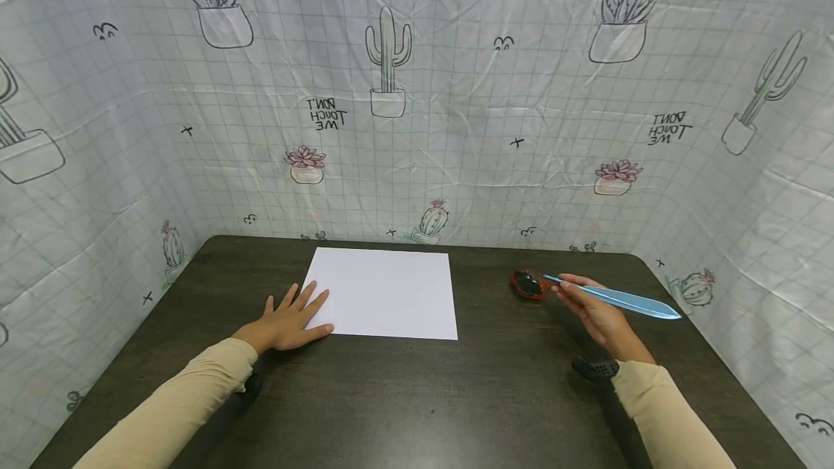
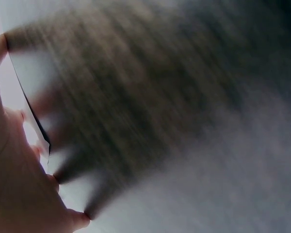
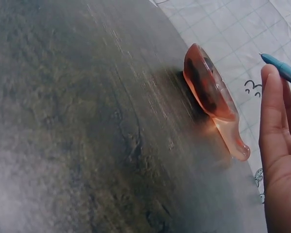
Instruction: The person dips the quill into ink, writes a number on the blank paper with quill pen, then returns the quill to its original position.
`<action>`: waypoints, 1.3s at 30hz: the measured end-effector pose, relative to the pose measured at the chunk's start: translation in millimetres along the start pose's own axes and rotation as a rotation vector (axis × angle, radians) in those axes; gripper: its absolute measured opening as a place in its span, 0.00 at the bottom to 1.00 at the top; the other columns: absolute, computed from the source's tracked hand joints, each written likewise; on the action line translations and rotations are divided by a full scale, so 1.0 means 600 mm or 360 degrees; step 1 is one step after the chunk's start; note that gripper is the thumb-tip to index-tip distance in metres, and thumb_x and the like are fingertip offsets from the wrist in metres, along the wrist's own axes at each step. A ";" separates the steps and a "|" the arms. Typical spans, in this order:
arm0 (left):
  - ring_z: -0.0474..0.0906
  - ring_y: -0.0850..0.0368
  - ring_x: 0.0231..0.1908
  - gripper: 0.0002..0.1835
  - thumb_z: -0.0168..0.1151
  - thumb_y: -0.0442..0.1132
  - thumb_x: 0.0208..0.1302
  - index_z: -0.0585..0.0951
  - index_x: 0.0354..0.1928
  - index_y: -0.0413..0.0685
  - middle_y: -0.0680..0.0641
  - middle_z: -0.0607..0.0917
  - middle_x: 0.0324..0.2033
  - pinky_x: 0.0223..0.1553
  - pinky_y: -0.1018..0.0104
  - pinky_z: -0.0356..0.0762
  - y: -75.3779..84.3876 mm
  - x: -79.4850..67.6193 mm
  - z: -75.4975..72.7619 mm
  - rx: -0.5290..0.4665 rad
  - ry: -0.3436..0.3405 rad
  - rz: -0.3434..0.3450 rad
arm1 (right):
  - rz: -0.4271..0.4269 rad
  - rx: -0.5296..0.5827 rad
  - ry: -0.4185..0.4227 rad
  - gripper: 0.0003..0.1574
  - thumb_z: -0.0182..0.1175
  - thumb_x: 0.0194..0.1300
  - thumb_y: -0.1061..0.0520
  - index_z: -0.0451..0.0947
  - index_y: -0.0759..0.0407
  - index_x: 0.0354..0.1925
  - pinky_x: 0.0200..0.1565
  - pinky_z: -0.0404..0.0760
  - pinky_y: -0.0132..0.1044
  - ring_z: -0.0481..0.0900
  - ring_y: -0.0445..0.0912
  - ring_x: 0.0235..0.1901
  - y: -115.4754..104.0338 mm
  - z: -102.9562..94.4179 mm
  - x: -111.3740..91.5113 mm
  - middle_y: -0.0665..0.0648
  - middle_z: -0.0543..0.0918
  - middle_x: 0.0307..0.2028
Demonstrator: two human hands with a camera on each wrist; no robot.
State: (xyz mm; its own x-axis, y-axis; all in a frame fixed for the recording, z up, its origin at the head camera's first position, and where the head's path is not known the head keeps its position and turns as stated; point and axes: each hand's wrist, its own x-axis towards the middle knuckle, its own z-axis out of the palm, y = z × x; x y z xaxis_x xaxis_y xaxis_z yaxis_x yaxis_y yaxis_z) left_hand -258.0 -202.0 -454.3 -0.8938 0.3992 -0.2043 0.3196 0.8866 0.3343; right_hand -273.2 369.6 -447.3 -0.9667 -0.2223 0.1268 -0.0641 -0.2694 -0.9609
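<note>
Blue pen (image 1: 632,300) is pinched in the right hand (image 1: 599,315) above the desk (image 1: 417,404) near an orange dish (image 1: 528,284); the left hand (image 1: 284,326), fingers spread wide, rests on white paper (image 1: 391,295) at its left edge.

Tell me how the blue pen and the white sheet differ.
The blue pen is long and narrow, while the white sheet is a broad rectangle. The blue pen is held up, tilted, in the right hand; the white sheet lies flat on the dark table, the left hand spread over its left edge. Both have a hand on them.
</note>
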 end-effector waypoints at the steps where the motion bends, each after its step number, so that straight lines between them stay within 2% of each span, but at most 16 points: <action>1: 0.31 0.32 0.72 0.43 0.43 0.67 0.68 0.47 0.77 0.52 0.39 0.39 0.75 0.59 0.24 0.27 -0.002 0.001 0.002 0.0001 0.0005 0.0001 | 0.0013 -0.0013 0.0006 0.16 0.46 0.73 0.68 0.74 0.63 0.54 0.56 0.74 0.36 0.82 0.42 0.49 0.000 0.000 0.001 0.54 0.81 0.48; 4: 0.31 0.34 0.73 0.44 0.40 0.70 0.67 0.46 0.77 0.55 0.42 0.39 0.75 0.60 0.25 0.27 -0.006 0.004 0.007 0.0019 0.0009 -0.0008 | 0.0054 -0.0083 0.0062 0.15 0.49 0.71 0.68 0.75 0.61 0.53 0.56 0.74 0.35 0.82 0.41 0.49 0.000 0.003 0.007 0.53 0.82 0.47; 9: 0.32 0.31 0.72 0.45 0.42 0.70 0.66 0.48 0.76 0.52 0.39 0.41 0.75 0.59 0.24 0.26 -0.006 0.002 0.005 -0.0019 0.0028 0.0029 | 0.0081 -0.0245 0.0176 0.13 0.54 0.69 0.67 0.79 0.57 0.48 0.52 0.77 0.31 0.83 0.38 0.45 -0.001 0.011 0.016 0.49 0.84 0.42; 12: 0.31 0.31 0.72 0.45 0.41 0.70 0.66 0.47 0.77 0.52 0.39 0.40 0.75 0.59 0.24 0.25 -0.004 0.000 0.004 -0.0015 0.0012 0.0031 | 0.0110 -0.0321 0.0211 0.12 0.56 0.68 0.66 0.80 0.53 0.44 0.52 0.77 0.32 0.83 0.37 0.44 -0.003 0.015 0.020 0.47 0.85 0.41; 15: 0.31 0.30 0.72 0.45 0.42 0.69 0.67 0.47 0.77 0.52 0.38 0.40 0.75 0.59 0.23 0.25 -0.004 0.000 0.003 -0.0016 0.0007 0.0026 | 0.0130 -0.0399 0.0233 0.09 0.58 0.67 0.65 0.79 0.54 0.43 0.51 0.78 0.31 0.84 0.36 0.43 -0.005 0.019 0.024 0.47 0.84 0.40; 18: 0.31 0.31 0.72 0.44 0.41 0.69 0.67 0.47 0.77 0.52 0.39 0.39 0.75 0.59 0.24 0.26 -0.002 -0.001 0.001 0.0000 0.0001 0.0010 | 0.0117 -0.0465 0.0236 0.08 0.58 0.67 0.65 0.76 0.62 0.45 0.47 0.80 0.30 0.84 0.37 0.41 -0.006 0.021 0.028 0.48 0.84 0.38; 21: 0.32 0.31 0.72 0.44 0.43 0.68 0.68 0.48 0.76 0.52 0.39 0.40 0.75 0.59 0.24 0.27 0.001 -0.001 -0.001 -0.0003 0.0004 0.0004 | 0.0107 -0.0546 0.0224 0.13 0.58 0.68 0.64 0.72 0.71 0.48 0.45 0.81 0.30 0.85 0.37 0.39 -0.006 0.020 0.032 0.47 0.85 0.37; 23: 0.32 0.31 0.72 0.43 0.44 0.67 0.68 0.48 0.76 0.52 0.39 0.40 0.75 0.59 0.24 0.27 0.002 -0.001 -0.003 -0.0003 0.0004 -0.0001 | 0.0117 -0.0681 0.0229 0.18 0.59 0.68 0.62 0.71 0.74 0.51 0.45 0.80 0.31 0.84 0.36 0.39 -0.005 0.019 0.034 0.47 0.86 0.36; 26: 0.32 0.31 0.72 0.43 0.44 0.67 0.68 0.48 0.76 0.52 0.39 0.41 0.75 0.59 0.24 0.28 0.003 -0.001 -0.004 0.0003 0.0008 -0.0007 | 0.0163 -0.0989 0.0271 0.25 0.61 0.67 0.56 0.72 0.74 0.54 0.47 0.79 0.36 0.82 0.39 0.43 -0.006 0.019 0.039 0.50 0.86 0.39; 30: 0.32 0.31 0.72 0.43 0.44 0.66 0.68 0.49 0.76 0.52 0.39 0.41 0.75 0.59 0.23 0.28 0.002 -0.001 -0.004 0.0003 0.0012 -0.0004 | 0.0212 -0.1340 0.0314 0.28 0.63 0.66 0.51 0.76 0.70 0.55 0.53 0.74 0.51 0.75 0.54 0.53 -0.009 0.026 0.045 0.64 0.83 0.47; 33: 0.33 0.31 0.72 0.43 0.44 0.67 0.68 0.49 0.76 0.52 0.39 0.41 0.75 0.59 0.23 0.28 0.002 -0.002 -0.005 -0.0001 0.0011 0.0005 | 0.0214 -0.1454 0.0325 0.27 0.63 0.65 0.51 0.77 0.69 0.54 0.53 0.71 0.57 0.71 0.62 0.57 -0.011 0.031 0.049 0.69 0.81 0.50; 35: 0.33 0.31 0.72 0.43 0.44 0.67 0.68 0.49 0.76 0.52 0.39 0.42 0.75 0.59 0.23 0.28 0.002 -0.003 -0.005 -0.0004 0.0012 0.0010 | 0.0206 -0.1507 0.0341 0.25 0.63 0.65 0.51 0.79 0.69 0.53 0.51 0.73 0.55 0.73 0.62 0.55 -0.013 0.033 0.052 0.68 0.82 0.49; 39: 0.33 0.31 0.72 0.43 0.44 0.66 0.68 0.49 0.76 0.51 0.39 0.42 0.75 0.59 0.23 0.28 0.003 -0.003 -0.005 -0.0002 0.0015 0.0014 | 0.0188 -0.1648 0.0386 0.23 0.64 0.64 0.51 0.81 0.66 0.50 0.44 0.75 0.44 0.77 0.56 0.47 -0.016 0.038 0.055 0.63 0.85 0.43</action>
State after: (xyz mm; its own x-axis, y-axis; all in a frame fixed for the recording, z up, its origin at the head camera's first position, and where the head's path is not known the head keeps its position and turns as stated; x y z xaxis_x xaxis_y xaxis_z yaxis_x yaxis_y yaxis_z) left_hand -256.8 -201.7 -450.4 -0.8938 0.4050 -0.1928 0.3273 0.8828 0.3370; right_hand -298.7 343.4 -428.3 -0.9967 0.0278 0.0764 -0.0358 0.6937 -0.7193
